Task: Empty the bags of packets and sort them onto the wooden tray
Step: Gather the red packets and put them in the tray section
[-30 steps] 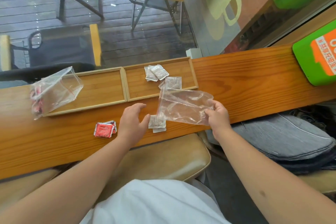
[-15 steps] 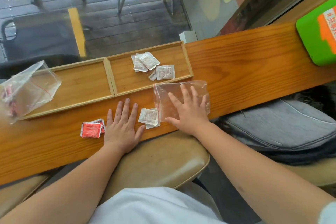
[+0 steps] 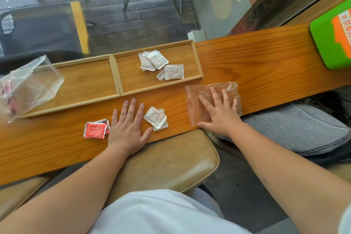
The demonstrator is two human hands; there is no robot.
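The wooden tray [image 3: 116, 74] has two compartments and lies on the counter. Its right compartment holds several white packets [image 3: 161, 64]; the left one is bare. A clear bag [image 3: 28, 85] with red packets inside rests over the tray's left end. My right hand [image 3: 220, 112] lies flat, fingers spread, on an empty clear zip bag [image 3: 195, 99] at the counter's near edge. My left hand [image 3: 128, 127] lies flat on the wood, holding nothing. Two white packets [image 3: 156, 118] sit just right of it, and red packets [image 3: 96, 129] just left of it.
The wooden counter [image 3: 256, 59] is narrow, with a glass window behind it. A green and orange box [image 3: 332, 38] stands at the far right. A tan cushioned seat [image 3: 167, 159] is below the near edge, and a grey bag [image 3: 296, 127] lies to the right.
My right hand laid the empty bag down flat and slid it to the right, away from the white packets. My left hand flattened onto the counter and stays there.
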